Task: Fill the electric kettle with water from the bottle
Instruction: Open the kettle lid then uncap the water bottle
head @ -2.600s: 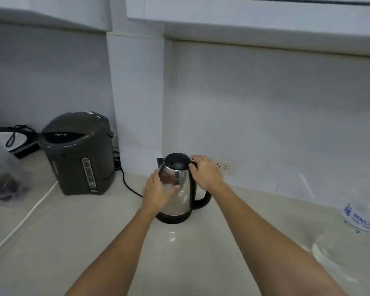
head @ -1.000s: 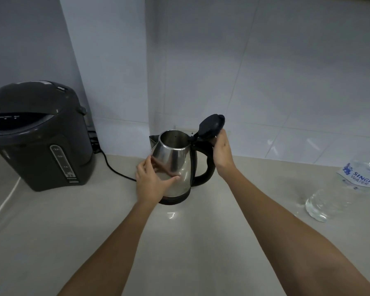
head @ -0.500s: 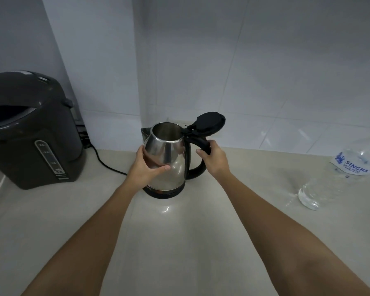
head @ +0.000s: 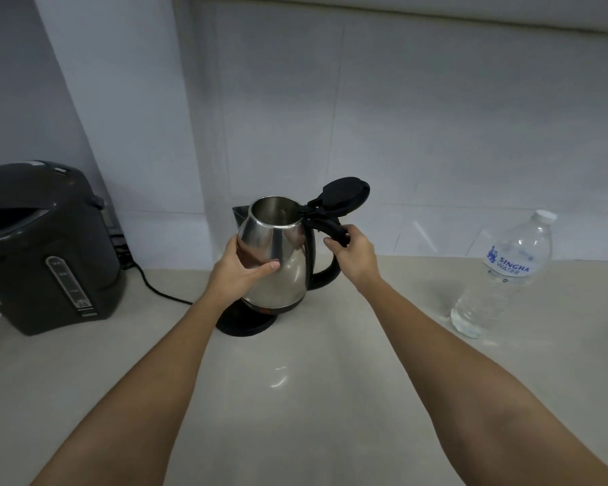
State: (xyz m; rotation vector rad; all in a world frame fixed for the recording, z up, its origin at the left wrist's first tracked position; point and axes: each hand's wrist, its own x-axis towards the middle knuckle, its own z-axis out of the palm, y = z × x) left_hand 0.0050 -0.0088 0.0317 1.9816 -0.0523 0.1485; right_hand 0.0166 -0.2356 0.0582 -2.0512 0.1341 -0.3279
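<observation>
A steel electric kettle (head: 288, 271) with a black handle is held just above its round black base (head: 243, 324), tilted slightly. Its black lid (head: 344, 192) stands open, and the inside looks empty. My left hand (head: 241, 271) cups the kettle's steel body from the left. My right hand (head: 353, 256) grips the top of the handle. A clear plastic water bottle (head: 502, 275) with a white cap and a blue label stands upright on the counter to the right, apart from both hands.
A dark grey hot water dispenser (head: 46, 247) stands at the left, with a black cord (head: 158, 289) running along the counter behind it toward the kettle base. The beige counter (head: 295, 398) meets a white tiled wall at the back.
The lid went from shut to open. My right hand moved from the lid to the handle, and the kettle has risen off its base. The view has shifted to show more of the bottle.
</observation>
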